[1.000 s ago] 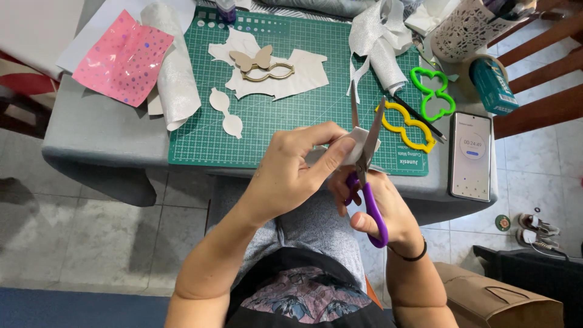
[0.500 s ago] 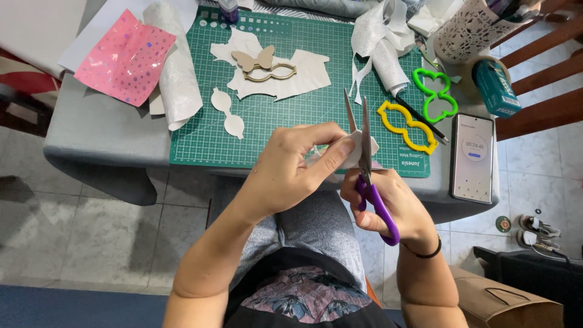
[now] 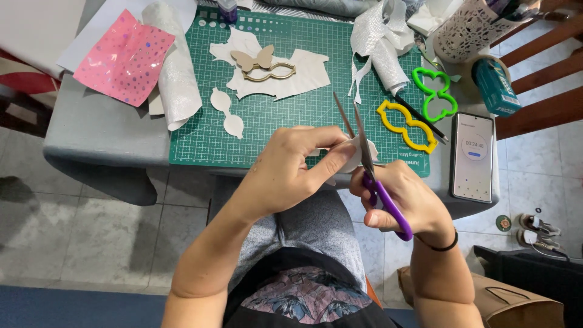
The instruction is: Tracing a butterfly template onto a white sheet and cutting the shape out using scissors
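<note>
My left hand (image 3: 291,167) pinches a small white cut-out piece (image 3: 355,155) above my lap, at the front edge of the green cutting mat (image 3: 285,115). My right hand (image 3: 407,200) grips purple-handled scissors (image 3: 370,164); their blades stand apart and point away from me, with the white piece between them. On the mat lie a white bow-shaped cut-out (image 3: 226,112), white scrap sheet (image 3: 285,73) and a tan bow template (image 3: 258,61).
A yellow template (image 3: 408,126) and a green template (image 3: 434,92) lie at the mat's right, with a pencil (image 3: 419,115) between. A phone (image 3: 473,157) rests at the grey table's right edge. Pink dotted sheet (image 3: 124,58), white glitter fabric (image 3: 173,67), ribbon (image 3: 382,42).
The scissors have swung from tilted right to nearly upright, blades parted on the white piece. Both hands have shifted slightly toward me and to the right.
</note>
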